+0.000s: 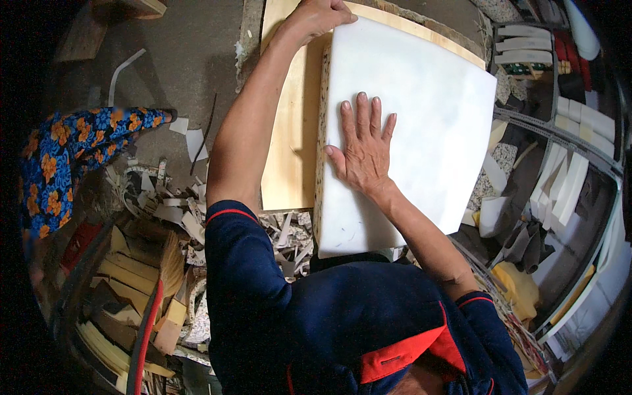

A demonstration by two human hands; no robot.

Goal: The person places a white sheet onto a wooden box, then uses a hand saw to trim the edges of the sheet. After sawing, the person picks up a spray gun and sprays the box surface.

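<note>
A thick foam slab (428,125), white on top, lies over a pale wooden board (288,151). Along its left edge shows a speckled layer of bonded foam (322,131). My right hand (364,148) rests flat on the white face with its fingers spread, holding nothing. At the slab's far left corner, my left hand (322,16) has its fingers bent and closed against the edge. The fingertips touch the corner, and part of that grip is hidden by the back of the hand.
Foam offcuts (289,237) are heaped on the floor at the left and below the board. A crate of yellowish foam pieces (131,273) stands at lower left, near a person's floral garment (59,164). Metal racks (526,122) with white foam strips line the right.
</note>
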